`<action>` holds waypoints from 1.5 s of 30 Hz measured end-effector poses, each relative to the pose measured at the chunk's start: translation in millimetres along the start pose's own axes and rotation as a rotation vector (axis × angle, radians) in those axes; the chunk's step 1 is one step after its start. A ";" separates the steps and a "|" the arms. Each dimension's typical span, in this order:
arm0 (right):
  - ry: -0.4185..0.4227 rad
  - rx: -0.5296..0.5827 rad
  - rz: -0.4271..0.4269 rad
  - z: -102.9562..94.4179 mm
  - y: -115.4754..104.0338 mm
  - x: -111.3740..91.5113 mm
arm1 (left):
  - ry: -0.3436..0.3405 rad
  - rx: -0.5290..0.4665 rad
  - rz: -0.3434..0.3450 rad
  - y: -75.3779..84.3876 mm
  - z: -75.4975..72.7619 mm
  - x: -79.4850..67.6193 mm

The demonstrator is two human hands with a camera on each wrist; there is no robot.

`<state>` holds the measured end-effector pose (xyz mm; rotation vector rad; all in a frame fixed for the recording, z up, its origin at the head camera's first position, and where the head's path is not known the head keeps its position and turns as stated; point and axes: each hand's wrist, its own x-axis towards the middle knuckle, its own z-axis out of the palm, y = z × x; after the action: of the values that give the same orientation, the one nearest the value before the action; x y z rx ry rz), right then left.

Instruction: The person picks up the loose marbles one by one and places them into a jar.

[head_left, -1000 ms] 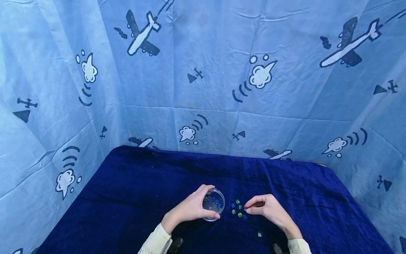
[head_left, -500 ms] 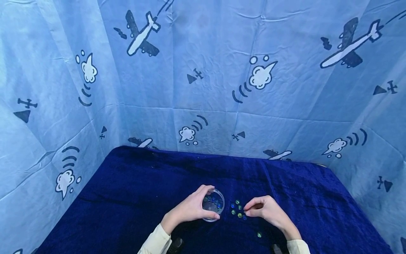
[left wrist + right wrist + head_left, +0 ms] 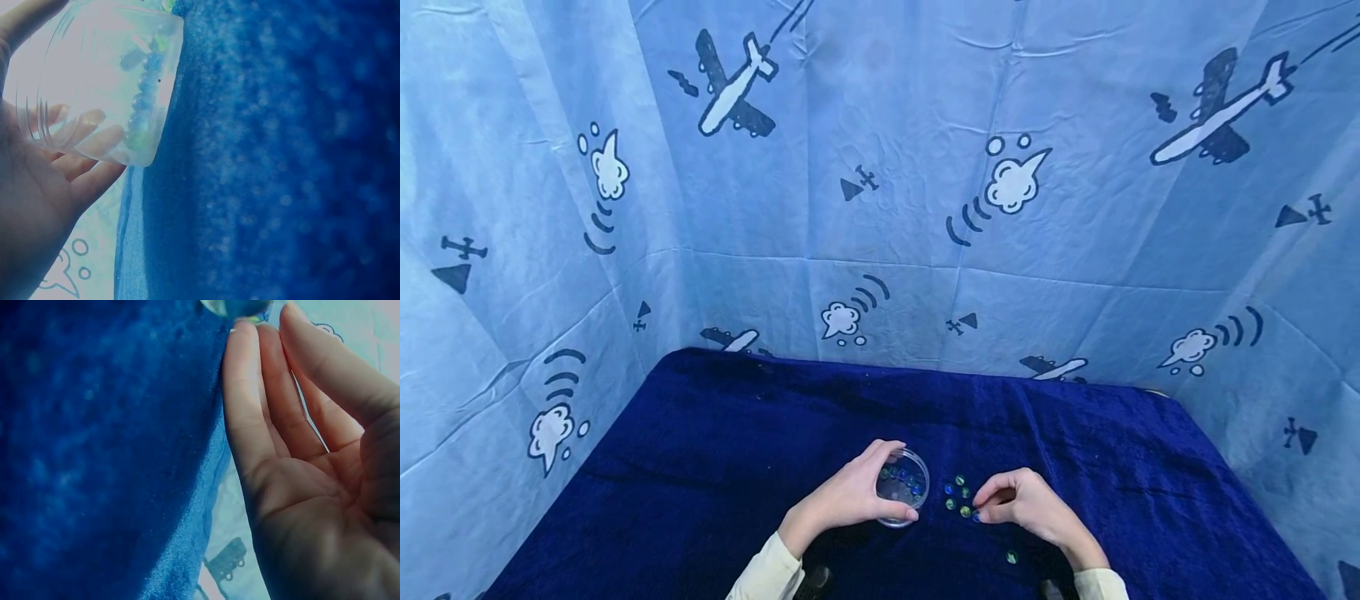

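My left hand grips a clear round plastic jar, thumb on the near side and fingers on the far side. Several blue and green marbles lie along its bottom in the left wrist view. My right hand is low over the cloth at the right edge of a small group of loose glass marbles. A blue marble lies at its thumb tip. In the right wrist view the fingers are nearly straight, the thumb stands apart, and a marble shows just beyond the fingertips.
One green marble lies alone nearer the person. Dark blue velvet cloth covers the table. A light blue curtain printed with planes hangs behind and at the sides.
My right hand has shifted slightly toward the person, from beside the middle of the group to the blue marble at its near edge. My left hand and the jar stay in place.
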<state>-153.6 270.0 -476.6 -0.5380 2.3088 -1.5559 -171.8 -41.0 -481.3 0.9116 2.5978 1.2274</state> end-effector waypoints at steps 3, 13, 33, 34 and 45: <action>-0.006 0.001 -0.002 2.9 0.3 -0.7 | -0.002 -0.005 0.004 -0.2 0.2 -1.9; 0.006 -0.048 -0.007 11.8 -2.2 -4.3 | -0.001 0.001 0.012 -2.9 1.5 -6.8; 0.118 -0.176 0.000 21.9 -9.9 -11.5 | -0.013 -0.007 0.018 -3.7 1.6 -15.0; 0.137 -0.183 0.001 21.8 -12.8 -11.7 | -0.015 -0.009 0.016 -3.7 1.2 -14.9; 0.452 -0.268 -0.044 35.3 -46.7 -8.3 | -0.024 -0.016 0.021 -2.7 -1.7 -14.8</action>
<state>-124.1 229.1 -445.7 -0.3205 2.8885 -1.5198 -161.7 -51.9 -484.1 0.9471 2.5633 1.2324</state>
